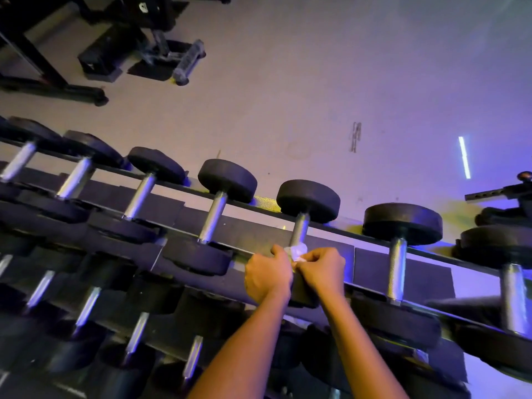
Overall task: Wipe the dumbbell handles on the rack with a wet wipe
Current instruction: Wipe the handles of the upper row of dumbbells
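Note:
A white wet wipe (pixel 297 251) is bunched around the lower end of a steel dumbbell handle (pixel 300 229) on the top tier of the rack (pixel 374 243). My left hand (pixel 266 276) and my right hand (pixel 324 270) both pinch the wipe from either side, fingers closed on it. That dumbbell has a black round head (pixel 308 200) above the hands; its near head is mostly hidden behind my hands. Neighbouring dumbbells stand left (pixel 214 217) and right (pixel 398 269) of it with bare steel handles.
Several more dumbbells fill the top tier to the left and the lower tiers (pixel 138 332) below. Beyond the rack is pale gym floor (pixel 316 96). A black bench frame (pixel 43 64) and a foam roller (pixel 188 63) stand at the far left. Another machine part (pixel 501 194) sticks in at the right.

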